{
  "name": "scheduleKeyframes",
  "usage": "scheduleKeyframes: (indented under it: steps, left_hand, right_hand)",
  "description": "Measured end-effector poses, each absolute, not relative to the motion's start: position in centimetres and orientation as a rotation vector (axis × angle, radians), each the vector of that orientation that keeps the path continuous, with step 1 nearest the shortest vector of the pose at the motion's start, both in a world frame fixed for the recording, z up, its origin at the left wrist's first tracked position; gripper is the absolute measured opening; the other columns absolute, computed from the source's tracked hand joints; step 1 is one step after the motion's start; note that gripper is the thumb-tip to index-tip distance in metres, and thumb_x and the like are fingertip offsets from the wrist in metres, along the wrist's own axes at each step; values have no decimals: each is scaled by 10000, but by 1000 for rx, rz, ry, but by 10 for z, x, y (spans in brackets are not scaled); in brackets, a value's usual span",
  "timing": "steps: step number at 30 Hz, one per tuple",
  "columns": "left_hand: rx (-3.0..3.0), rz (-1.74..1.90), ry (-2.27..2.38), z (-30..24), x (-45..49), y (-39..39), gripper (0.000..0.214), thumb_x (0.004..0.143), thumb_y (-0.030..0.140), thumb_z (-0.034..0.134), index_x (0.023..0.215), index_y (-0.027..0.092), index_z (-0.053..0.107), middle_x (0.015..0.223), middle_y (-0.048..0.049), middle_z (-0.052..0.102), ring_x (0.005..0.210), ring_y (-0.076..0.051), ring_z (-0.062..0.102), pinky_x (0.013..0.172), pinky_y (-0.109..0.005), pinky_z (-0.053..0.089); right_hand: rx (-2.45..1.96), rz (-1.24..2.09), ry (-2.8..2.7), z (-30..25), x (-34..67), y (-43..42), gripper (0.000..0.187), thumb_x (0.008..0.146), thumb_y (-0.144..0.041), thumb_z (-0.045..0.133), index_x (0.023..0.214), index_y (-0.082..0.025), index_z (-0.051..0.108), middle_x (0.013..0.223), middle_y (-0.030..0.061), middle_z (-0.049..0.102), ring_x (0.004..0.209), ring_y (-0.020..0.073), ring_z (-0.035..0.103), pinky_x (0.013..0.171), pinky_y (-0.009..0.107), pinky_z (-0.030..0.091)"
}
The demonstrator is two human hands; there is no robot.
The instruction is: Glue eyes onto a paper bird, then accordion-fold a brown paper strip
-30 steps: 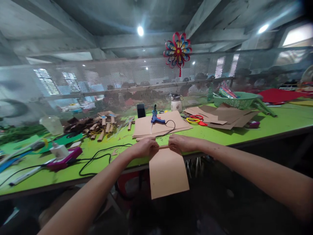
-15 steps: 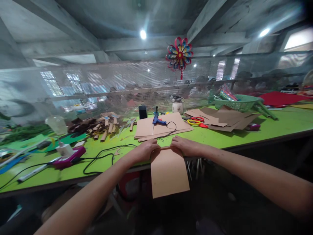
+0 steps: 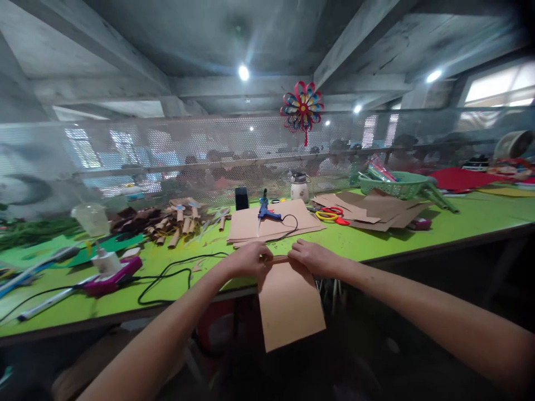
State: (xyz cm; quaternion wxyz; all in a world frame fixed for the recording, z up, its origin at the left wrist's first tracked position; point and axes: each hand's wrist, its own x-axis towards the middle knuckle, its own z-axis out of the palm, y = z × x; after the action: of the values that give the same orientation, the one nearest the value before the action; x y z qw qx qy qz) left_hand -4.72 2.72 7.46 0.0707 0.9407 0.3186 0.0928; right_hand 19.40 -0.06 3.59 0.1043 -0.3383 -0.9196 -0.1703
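Observation:
A sheet of brown kraft paper (image 3: 290,306) hangs over the front edge of the green table, its upper end rolled or folded over. My left hand (image 3: 249,259) pinches the left end of that top edge, fingers curled. On the right end, my right hand (image 3: 313,258) grips the same edge, thumb tucked under. Just beyond my hands lies a stack of brown paper sheets (image 3: 303,223), with a blue hot glue gun (image 3: 270,214) resting on it. Red and yellow handled scissors (image 3: 332,215) are to the right of the stack.
At left are a purple power strip (image 3: 112,278), black cables, a pile of small paper rolls (image 3: 184,223) and a plastic cup (image 3: 91,218). Toward the right lie loose brown sheets (image 3: 387,211) and a green basket (image 3: 393,186). A perforated screen (image 3: 200,145) stands behind the table.
My view has shifted slightly, so the table and its things sit a little lower and further left. Both hands keep hold of the paper's top edge, now slightly closer together.

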Motion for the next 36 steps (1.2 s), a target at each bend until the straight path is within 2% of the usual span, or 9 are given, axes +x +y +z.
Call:
scheduleKeyframes:
  steps: [4, 8, 11, 14, 17, 21, 25, 30, 36]
  left_hand:
    - [2463, 270, 1017, 86, -32, 47, 285, 807, 305, 470, 889, 128, 678, 759, -34, 631, 673, -138, 520, 612, -233, 389]
    - [2334, 195, 969, 86, -17, 55, 488, 821, 545, 429, 633, 119, 575, 546, 13, 466, 504, -90, 345, 486, -227, 279]
    - [2237, 175, 868, 84, -15, 55, 499, 774, 610, 486, 578, 151, 460, 510, 47, 361, 475, -73, 273, 453, -220, 213]
    - [2101, 133, 802, 83, -18, 56, 481, 758, 610, 522, 594, 166, 435, 486, 63, 318, 444, -69, 256, 431, -220, 185]
    - [2015, 173, 826, 82, -21, 58, 471, 721, 609, 572, 633, 152, 499, 485, 66, 319, 446, -67, 245, 431, -222, 168]
    - [1949, 227, 878, 84, -24, 61, 482, 680, 599, 623, 722, 120, 597, 532, 52, 394, 495, -72, 287, 468, -219, 207]
    - [1897, 219, 904, 85, -26, 68, 469, 673, 568, 647, 724, 102, 627, 550, 45, 426, 517, -75, 299, 490, -217, 228]
    - [1737, 270, 825, 79, -26, 87, 434, 654, 504, 695, 821, 105, 662, 638, 17, 525, 595, -97, 396, 578, -220, 320]
    - [1758, 262, 757, 73, -29, 92, 419, 731, 522, 628, 727, 103, 611, 626, 22, 442, 602, -92, 344, 577, -226, 291]
  right_hand:
    - [-962, -571, -2634, 31, 195, -2, 63, 856, -112, 516, 905, -140, 543, 860, 59, 514, 787, 170, 437, 636, 269, 339]
    - [-861, -656, -2569, 30, 195, -2, 106, 890, -107, 458, 942, -132, 547, 868, 68, 510, 783, 169, 431, 650, 271, 347]
    - [-820, -717, -2531, 34, 195, 0, 127, 907, -114, 432, 941, -126, 554, 853, 74, 509, 790, 178, 427, 657, 280, 351]
    - [-794, -746, -2511, 37, 197, 4, 142, 916, -125, 421, 906, -130, 563, 824, 72, 502, 779, 180, 417, 648, 287, 346]
    - [-763, -743, -2501, 40, 197, 10, 147, 918, -130, 421, 896, -136, 566, 816, 70, 500, 777, 179, 411, 635, 288, 339]
    - [-745, -728, -2522, 44, 194, 20, 132, 912, -136, 441, 874, -138, 568, 803, 64, 501, 756, 171, 418, 595, 275, 319]
    - [-679, -719, -2551, 49, 193, 35, 118, 906, -138, 458, 861, -140, 567, 797, 59, 506, 730, 157, 432, 568, 263, 305]
    - [-556, -736, -2575, 49, 196, 61, 114, 898, -109, 455, 865, -138, 560, 774, 48, 508, 713, 151, 429, 582, 268, 322]
    - [-507, -637, -2576, 50, 193, 65, 114, 894, -111, 448, 887, -140, 558, 739, 44, 508, 687, 154, 429, 560, 281, 319]
